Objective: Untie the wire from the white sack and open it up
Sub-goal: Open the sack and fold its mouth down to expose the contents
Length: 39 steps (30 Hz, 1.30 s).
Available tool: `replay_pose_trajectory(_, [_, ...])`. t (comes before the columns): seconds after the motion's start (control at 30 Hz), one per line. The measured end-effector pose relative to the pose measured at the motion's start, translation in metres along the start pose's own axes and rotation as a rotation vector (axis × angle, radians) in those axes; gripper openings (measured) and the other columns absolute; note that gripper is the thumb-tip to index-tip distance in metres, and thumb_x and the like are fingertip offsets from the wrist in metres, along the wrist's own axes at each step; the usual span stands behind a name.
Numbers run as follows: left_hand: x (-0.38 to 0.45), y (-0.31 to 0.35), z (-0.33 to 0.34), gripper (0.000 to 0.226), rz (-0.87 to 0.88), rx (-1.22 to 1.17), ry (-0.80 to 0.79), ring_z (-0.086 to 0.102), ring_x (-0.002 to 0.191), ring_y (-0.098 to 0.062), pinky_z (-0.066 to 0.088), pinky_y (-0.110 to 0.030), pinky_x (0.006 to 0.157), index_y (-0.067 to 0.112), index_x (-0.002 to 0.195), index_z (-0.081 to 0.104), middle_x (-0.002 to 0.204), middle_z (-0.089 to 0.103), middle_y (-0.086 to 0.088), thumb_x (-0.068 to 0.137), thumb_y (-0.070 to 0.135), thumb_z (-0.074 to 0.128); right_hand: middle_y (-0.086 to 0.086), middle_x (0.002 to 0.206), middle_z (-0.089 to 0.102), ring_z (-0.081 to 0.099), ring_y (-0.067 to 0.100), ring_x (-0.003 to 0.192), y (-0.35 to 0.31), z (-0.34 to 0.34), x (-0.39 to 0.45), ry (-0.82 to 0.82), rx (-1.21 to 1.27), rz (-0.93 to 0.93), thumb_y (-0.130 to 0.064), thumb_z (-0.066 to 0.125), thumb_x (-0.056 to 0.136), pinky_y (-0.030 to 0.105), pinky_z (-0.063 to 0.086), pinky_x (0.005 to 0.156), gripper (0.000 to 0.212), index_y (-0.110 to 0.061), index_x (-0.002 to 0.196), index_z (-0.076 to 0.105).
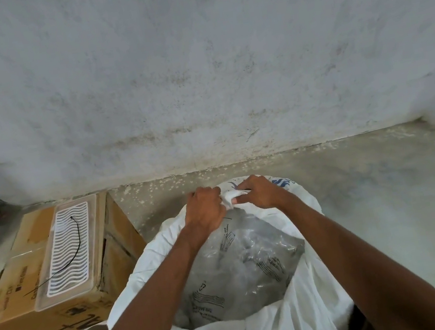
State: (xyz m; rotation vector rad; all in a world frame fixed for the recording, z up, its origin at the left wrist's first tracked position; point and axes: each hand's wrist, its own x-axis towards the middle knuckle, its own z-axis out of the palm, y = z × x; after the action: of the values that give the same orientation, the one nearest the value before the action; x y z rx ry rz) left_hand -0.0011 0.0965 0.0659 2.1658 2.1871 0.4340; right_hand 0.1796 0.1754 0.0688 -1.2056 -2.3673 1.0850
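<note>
White sack (306, 319) sits at lower centre of the frame on the concrete floor (384, 181), mouth already spread wide. Inside it is a clear plastic bag (244, 269) with black printed graphics and text; only "THIS BAG" is roughly legible, upside down, the rest too blurred to read. Blue print on the sack's outer far side, just right of the hands, is unreadable.

Left hand (205, 209) and right hand (257, 191) meet at the sack's far rim, centre frame. Both grips are closed on a bunched fold of the white fabric, fingers curled round it, knuckles nearly touching.

Wire (76, 244): thin, black, off the sack. It lies curved across a clear plastic tray (66, 250) with a white wavy-line insert, at left of frame.

The tray rests on top of a cardboard box (119, 237), lower left, close beside the sack. Box top has faint print partly under the tray, not readable; black handwritten marks on its near face, upside down, can't make them out.

Stained plaster wall (195, 68) fills the upper frame.
</note>
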Motion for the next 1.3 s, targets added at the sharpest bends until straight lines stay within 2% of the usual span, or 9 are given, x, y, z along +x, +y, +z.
replay_pose_trajectory(0.17, [0.031, -0.02, -0.007, 0.032, -0.246, -0.275, -0.196, 0.059, 0.074, -0.029, 0.046, -0.033, 0.068, -0.001, 0.073, 0.067, 0.081, 0.068, -0.019, 0.085, 0.018, 0.044, 0.006, 0.125, 0.062, 0.059, 0.028, 0.114, 0.007, 0.026, -0.028, 0.342, -0.598, 0.058, -0.059, 0.052, 0.095, 0.05, 0.042, 0.101, 0.056, -0.018, 0.133, 0.052])
replay_pose_trajectory(0.27, [0.044, -0.025, -0.004, 0.036, -0.221, -0.286, -0.32, 0.061, 0.082, -0.033, 0.036, -0.031, 0.069, 0.008, 0.058, 0.048, 0.08, 0.062, -0.018, 0.093, 0.008, 0.043, 0.011, 0.116, 0.065, 0.061, 0.032, 0.105, 0.012, 0.027, -0.03, 0.337, -0.524, 0.078, -0.047, 0.043, 0.103, 0.045, 0.048, 0.088, 0.043, -0.013, 0.127, 0.051])
replay_pose_trajectory(0.37, [0.04, -0.018, -0.008, 0.021, -0.129, -0.186, -0.263, 0.057, 0.105, -0.039, 0.041, -0.039, 0.085, 0.008, 0.093, 0.057, 0.1, 0.064, -0.017, 0.099, 0.017, 0.04, 0.012, 0.088, 0.064, 0.061, 0.032, 0.081, 0.01, 0.015, -0.022, 0.303, -0.275, 0.087, -0.046, 0.033, 0.106, 0.042, 0.049, 0.07, 0.042, -0.008, 0.103, 0.052])
replay_pose_trajectory(0.57, [0.027, -0.009, 0.009, 0.059, 0.116, -0.035, 0.023, 0.041, 0.13, -0.034, 0.038, -0.05, 0.109, 0.018, 0.147, 0.044, 0.138, 0.05, -0.014, 0.102, 0.051, 0.026, 0.005, 0.082, 0.057, 0.056, 0.021, 0.076, -0.001, -0.022, 0.01, 0.15, 0.027, 0.31, -0.048, 0.039, 0.105, 0.033, 0.037, 0.077, 0.049, -0.011, 0.08, 0.058])
replay_pose_trajectory(0.73, [0.043, 0.011, 0.011, 0.036, 0.087, -0.253, -0.194, 0.061, 0.095, -0.031, 0.048, -0.041, 0.079, 0.017, 0.1, 0.058, 0.09, 0.065, -0.005, 0.106, 0.039, 0.03, 0.016, 0.136, 0.059, 0.058, 0.032, 0.119, -0.002, -0.038, 0.024, -0.085, 0.025, 0.473, -0.049, 0.039, 0.105, 0.038, 0.041, 0.098, 0.059, -0.001, 0.134, 0.057])
replay_pose_trajectory(0.97, [0.084, 0.01, 0.008, 0.034, -0.504, -0.711, -0.353, 0.05, 0.074, -0.024, 0.041, -0.032, 0.07, 0.007, 0.08, 0.056, 0.084, 0.054, -0.01, 0.098, 0.025, 0.035, 0.006, 0.123, 0.059, 0.059, 0.025, 0.107, 0.014, -0.007, -0.019, 0.183, -0.246, 0.185, -0.07, 0.041, 0.094, 0.043, 0.049, 0.089, 0.066, -0.017, 0.132, 0.049])
replay_pose_trajectory(1.07, [0.084, -0.002, 0.004, 0.03, -0.61, -0.884, -0.468, 0.045, 0.063, -0.019, 0.036, -0.032, 0.06, 0.015, 0.069, 0.051, 0.076, 0.054, -0.009, 0.094, 0.03, 0.043, 0.013, 0.122, 0.063, 0.063, 0.033, 0.105, 0.024, 0.011, -0.036, 0.335, -0.419, 0.25, -0.056, 0.034, 0.102, 0.047, 0.053, 0.084, 0.054, -0.01, 0.126, 0.048])
replay_pose_trajectory(1.2, [0.084, 0.005, 0.012, 0.059, -0.186, -0.271, -0.438, 0.051, 0.123, -0.032, 0.037, -0.047, 0.109, 0.011, 0.134, 0.051, 0.144, 0.05, -0.018, 0.105, 0.057, 0.028, 0.012, 0.11, 0.071, 0.066, 0.033, 0.099, 0.039, -0.001, -0.03, 0.346, -0.292, 0.271, -0.061, 0.028, 0.101, 0.044, 0.052, 0.085, 0.062, -0.012, 0.116, 0.062])
replay_pose_trajectory(1.3, [0.067, 0.025, 0.019, 0.058, 0.169, -0.165, -0.274, 0.044, 0.129, -0.03, 0.037, -0.051, 0.107, 0.025, 0.141, 0.047, 0.14, 0.047, -0.005, 0.101, 0.064, 0.031, 0.011, 0.086, 0.07, 0.062, 0.023, 0.079, 0.041, -0.025, -0.019, 0.248, 0.002, 0.25, -0.063, 0.039, 0.098, 0.033, 0.046, 0.072, 0.064, -0.008, 0.089, 0.069])
